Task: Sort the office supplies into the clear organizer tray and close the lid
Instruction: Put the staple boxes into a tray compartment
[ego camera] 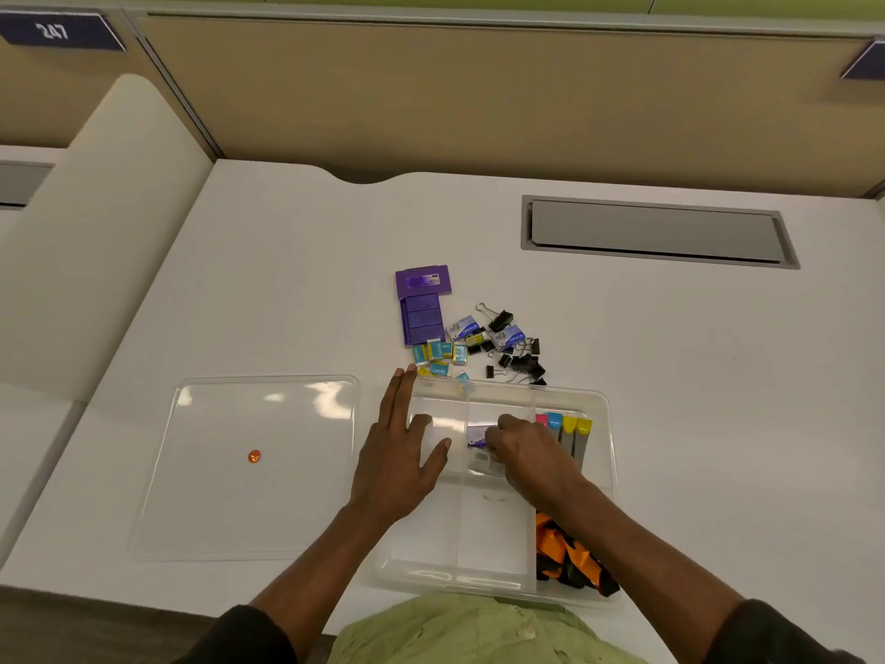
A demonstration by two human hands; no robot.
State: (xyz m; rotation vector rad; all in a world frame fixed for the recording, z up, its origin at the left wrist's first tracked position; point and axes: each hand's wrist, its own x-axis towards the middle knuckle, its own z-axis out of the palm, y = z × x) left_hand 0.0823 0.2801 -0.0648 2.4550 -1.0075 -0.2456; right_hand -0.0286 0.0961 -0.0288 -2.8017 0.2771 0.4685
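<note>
clear tray (pixel 493 534) on the bench, lid (pixel 249 500) lying flat just left of it: left grip (pixel 400 452) spread flat, straight fingers over the tray's left compartment; right grip (pixel 527 452) curled, pinching a purple box (pixel 479 434) in the middle compartment; markers (pixel 570 436) in the right one; clips (pixel 522 361) loose beyond the far rim.

A white worktop (pixel 287 304) with a curved cut-out (pixel 364 178) in its rear edge and a recessed grey hatch (pixel 656 230) at right rear is bounded by a tan partition panel (pixel 479 98), with a blue sign (pixel 57 31) marked 247 at upper left and dark floor (pixel 96 625) at lower left.
</note>
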